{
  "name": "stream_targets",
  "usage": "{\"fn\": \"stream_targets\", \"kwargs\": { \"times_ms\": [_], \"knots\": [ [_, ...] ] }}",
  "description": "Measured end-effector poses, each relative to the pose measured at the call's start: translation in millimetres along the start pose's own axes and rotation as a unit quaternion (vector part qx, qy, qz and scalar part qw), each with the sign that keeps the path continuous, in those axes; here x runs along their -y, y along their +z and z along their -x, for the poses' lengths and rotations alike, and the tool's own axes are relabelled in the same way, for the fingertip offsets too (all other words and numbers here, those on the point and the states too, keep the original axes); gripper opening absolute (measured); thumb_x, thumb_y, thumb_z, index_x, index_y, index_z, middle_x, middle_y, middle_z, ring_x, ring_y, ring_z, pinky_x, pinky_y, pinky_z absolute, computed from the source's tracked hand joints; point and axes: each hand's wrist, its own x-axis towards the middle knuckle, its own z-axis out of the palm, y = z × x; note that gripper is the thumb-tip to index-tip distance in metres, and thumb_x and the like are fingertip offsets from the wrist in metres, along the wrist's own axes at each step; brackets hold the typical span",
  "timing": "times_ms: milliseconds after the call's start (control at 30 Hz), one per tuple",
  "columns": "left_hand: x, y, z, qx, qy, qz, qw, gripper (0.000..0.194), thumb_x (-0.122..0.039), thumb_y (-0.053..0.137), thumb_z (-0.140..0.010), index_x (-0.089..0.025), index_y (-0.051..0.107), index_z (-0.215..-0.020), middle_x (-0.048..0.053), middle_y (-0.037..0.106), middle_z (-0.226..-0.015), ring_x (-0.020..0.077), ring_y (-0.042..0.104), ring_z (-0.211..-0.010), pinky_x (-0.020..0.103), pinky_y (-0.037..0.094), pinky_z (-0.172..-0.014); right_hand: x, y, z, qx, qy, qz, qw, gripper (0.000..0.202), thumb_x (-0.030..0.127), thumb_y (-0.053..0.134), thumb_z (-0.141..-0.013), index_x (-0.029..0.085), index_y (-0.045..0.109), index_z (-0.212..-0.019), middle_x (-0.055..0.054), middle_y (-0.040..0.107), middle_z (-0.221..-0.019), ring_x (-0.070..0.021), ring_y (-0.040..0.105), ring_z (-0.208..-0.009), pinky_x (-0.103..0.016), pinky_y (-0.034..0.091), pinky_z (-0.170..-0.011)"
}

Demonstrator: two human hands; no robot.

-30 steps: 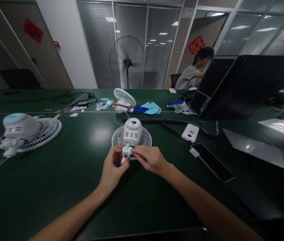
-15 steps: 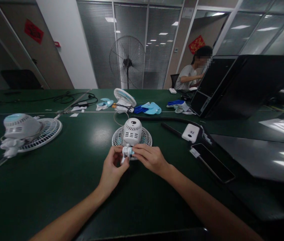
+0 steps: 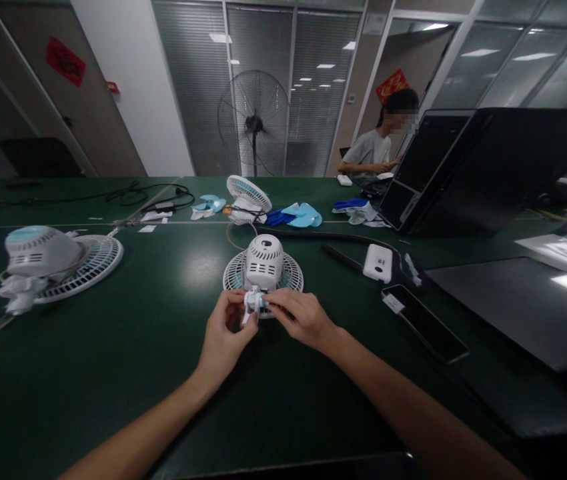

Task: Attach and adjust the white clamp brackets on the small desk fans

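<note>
Left hand (image 3: 221,339) pinches a white plastic fan neck (image 3: 250,301); right hand (image 3: 307,317) grips its light-blue knob (image 3: 262,301), fingertips partly hiding it.

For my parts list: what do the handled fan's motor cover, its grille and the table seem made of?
Motor cover: probably hard plastic, white, satin; smooth moulded curves, slots.
Grille: likely satin plastic too; flat white ribs.
Table: semi-gloss green, blurring reflected light; laminate or rubber, unclear.
</note>
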Motion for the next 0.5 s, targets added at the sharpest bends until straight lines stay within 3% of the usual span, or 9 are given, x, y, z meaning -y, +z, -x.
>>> {"fn": "stream_targets", "kwargs": {
  "times_ms": [167, 500],
  "knots": [
    [0.5, -0.3, 0.9, -0.001, -0.002, -0.011, 1.0, 0.021, -0.028, 0.071, -0.087, -0.021, 0.055, -0.1, 0.007, 0.063, -0.112, 0.021, 0.066, -0.094, 0.035, 0.056, -0.084, -3.8, 1.7, 3.3, -0.019, 0.025, 0.028, 0.999, 0.021, 0.024, 0.06, -0.102, 0.02, 0.068, -0.122, -0.008, 0.073, -0.116, -0.0181, 0.073, -0.101, -0.031, 0.062, -0.084],
    [-4.8, 1.3, -1.3, -0.004, -0.003, -0.013, 1.0, 0.022, -0.028, 0.071, -0.085, -0.021, 0.055, -0.099, 0.006, 0.062, -0.11, 0.0204, 0.065, -0.092, 0.034, 0.055, -0.082, 1.4, 2.6, 0.4, -0.023, 0.033, -0.008, 0.999, 0.017, 0.019, 0.057, -0.103, 0.02, 0.066, -0.117, -0.006, 0.076, -0.104, -0.0156, 0.074, -0.092, -0.027, 0.06, -0.08]
  ]
}}
